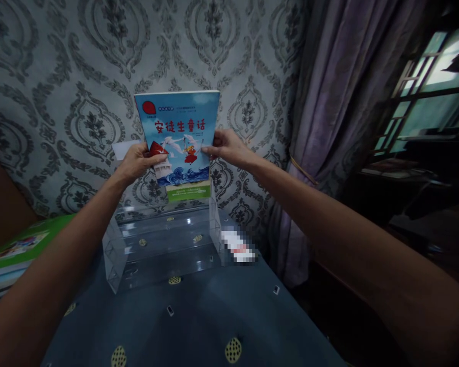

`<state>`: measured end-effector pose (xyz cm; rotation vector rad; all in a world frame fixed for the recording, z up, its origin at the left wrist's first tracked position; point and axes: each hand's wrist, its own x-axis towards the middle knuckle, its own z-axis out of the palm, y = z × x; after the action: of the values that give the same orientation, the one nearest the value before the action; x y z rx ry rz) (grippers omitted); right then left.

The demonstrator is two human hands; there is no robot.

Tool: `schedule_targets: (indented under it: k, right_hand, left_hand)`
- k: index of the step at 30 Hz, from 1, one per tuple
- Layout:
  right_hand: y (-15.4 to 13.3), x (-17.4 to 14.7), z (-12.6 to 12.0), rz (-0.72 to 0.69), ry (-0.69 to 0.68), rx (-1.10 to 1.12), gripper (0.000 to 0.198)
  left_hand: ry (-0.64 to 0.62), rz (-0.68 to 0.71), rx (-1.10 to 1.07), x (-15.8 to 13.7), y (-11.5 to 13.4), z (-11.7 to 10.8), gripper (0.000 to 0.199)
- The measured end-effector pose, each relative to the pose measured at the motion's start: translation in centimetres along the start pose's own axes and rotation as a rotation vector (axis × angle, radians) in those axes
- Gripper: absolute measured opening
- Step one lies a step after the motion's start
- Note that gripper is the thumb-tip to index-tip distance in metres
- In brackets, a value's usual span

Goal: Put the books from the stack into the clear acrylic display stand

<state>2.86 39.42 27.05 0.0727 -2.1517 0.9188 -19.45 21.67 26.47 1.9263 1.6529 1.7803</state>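
A blue picture-covered book with red Chinese lettering is held upright, its front cover towards me. My left hand is closed on its lower left edge, thumb across the cover. On the right edge, my right hand grips it in the same way, fingers behind. Below the book stands a clear plastic rack with stepped tiers. A green and yellow printed piece shows just under the book, partly hidden by it. Behind my left hand a white flat piece sticks out.
The rack stands on a table with a dark blue pineapple-print cover. At the left lies a stack of books with a green one on top. A blurred-out white item lies right of the rack. Patterned wall behind, purple curtain at right.
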Motion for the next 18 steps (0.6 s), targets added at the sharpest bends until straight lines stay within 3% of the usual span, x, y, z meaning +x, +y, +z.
schedule_targets:
  k: [11, 18]
  right_hand:
    - [-0.3, -1.3, 0.4, -0.069, 0.022, -0.015, 0.048]
    - [-0.5, -1.2, 0.5, -0.062, 0.02, -0.06, 0.039]
  left_hand:
    - [-0.05, 0.004, 0.068, 0.6, 0.8, -0.6, 0.041]
    - [-0.085, 0.027, 0.119, 0.6, 0.9, -1.5, 0.035]
